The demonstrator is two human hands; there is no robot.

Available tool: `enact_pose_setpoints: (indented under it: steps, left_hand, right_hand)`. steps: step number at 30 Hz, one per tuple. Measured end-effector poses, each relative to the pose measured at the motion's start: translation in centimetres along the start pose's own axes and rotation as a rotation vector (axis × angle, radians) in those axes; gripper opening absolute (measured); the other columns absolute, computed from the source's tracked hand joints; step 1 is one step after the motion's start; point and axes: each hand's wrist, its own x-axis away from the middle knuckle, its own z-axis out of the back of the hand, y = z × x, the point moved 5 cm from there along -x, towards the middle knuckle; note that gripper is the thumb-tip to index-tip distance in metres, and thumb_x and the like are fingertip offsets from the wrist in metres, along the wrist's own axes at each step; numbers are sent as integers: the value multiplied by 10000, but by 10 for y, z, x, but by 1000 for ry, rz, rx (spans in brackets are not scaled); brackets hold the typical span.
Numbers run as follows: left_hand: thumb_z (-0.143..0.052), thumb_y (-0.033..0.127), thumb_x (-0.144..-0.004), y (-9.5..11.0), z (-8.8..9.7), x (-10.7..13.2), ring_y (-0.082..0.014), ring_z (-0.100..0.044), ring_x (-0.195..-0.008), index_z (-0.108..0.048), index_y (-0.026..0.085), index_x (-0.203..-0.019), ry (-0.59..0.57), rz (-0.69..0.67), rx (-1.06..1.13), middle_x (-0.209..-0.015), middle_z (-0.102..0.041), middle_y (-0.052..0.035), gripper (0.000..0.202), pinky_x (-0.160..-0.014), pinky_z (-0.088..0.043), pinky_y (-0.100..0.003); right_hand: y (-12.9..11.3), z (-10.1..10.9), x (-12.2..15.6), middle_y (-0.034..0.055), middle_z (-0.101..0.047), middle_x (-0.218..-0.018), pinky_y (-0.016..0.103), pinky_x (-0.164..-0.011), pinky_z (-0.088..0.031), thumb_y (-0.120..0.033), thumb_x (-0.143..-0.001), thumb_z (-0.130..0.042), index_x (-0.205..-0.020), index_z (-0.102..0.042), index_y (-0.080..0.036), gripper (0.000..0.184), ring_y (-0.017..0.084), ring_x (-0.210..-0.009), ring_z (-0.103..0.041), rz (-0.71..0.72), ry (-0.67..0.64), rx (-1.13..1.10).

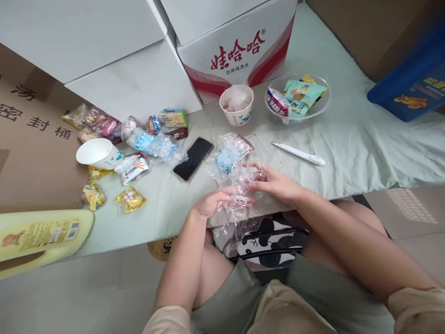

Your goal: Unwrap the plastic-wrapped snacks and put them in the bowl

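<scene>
A crinkled clear plastic bag (239,188) spreads between my two hands at the table's front edge, its lower end hanging over my lap. My left hand (212,202) grips its left side with curled fingers. From the right, my right hand (278,183) holds the same film, thumb and fingers bent around it. Just beyond them lies a blue-and-clear wrapper (226,157), with a brown wrapped piece (243,144) behind it. Glare on the film hides whether anything is inside the bag.
A phone (193,159) and several wrapped snacks (153,144) lie left, beside a tipped paper cup (99,154). Behind stand a paper cup with plastic (237,116) and a clear bowl of packets (309,116). A white utility knife (299,153) lies right. Boxes (236,51) line the back.
</scene>
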Motion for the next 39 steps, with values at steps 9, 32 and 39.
enact_pose_setpoints:
  steps: [9,32,39]
  left_hand:
    - [-906,426,-655,8,11,0,-279,-771,-923,-671,165,-1139,312,-125,-225,-960,-792,-115,598,-864,-572,-369]
    - [-776,373,-722,8,20,-3,-208,-736,-747,-677,157,-1016,487,-162,-170,-756,-708,-18,378,-703,-574,-308]
    - [-759,363,-751,5,18,-5,-153,-676,-770,-687,162,-1067,451,-148,-212,-843,-707,-21,382,-733,-562,-284]
  right_hand:
    - [-4,19,-6,-44,-568,-687,348,-683,-514,-375,-732,-764,-995,-520,-239,383,146,-642,-589,97,352,18]
    - [4,6,-3,-53,-607,-746,348,-720,-541,-273,-736,-809,-1193,-515,-270,544,152,-674,-648,25,190,-97]
    - [6,0,-3,-27,-644,-780,331,-727,-516,-305,-812,-690,-1076,-556,-236,304,132,-659,-633,11,117,-36]
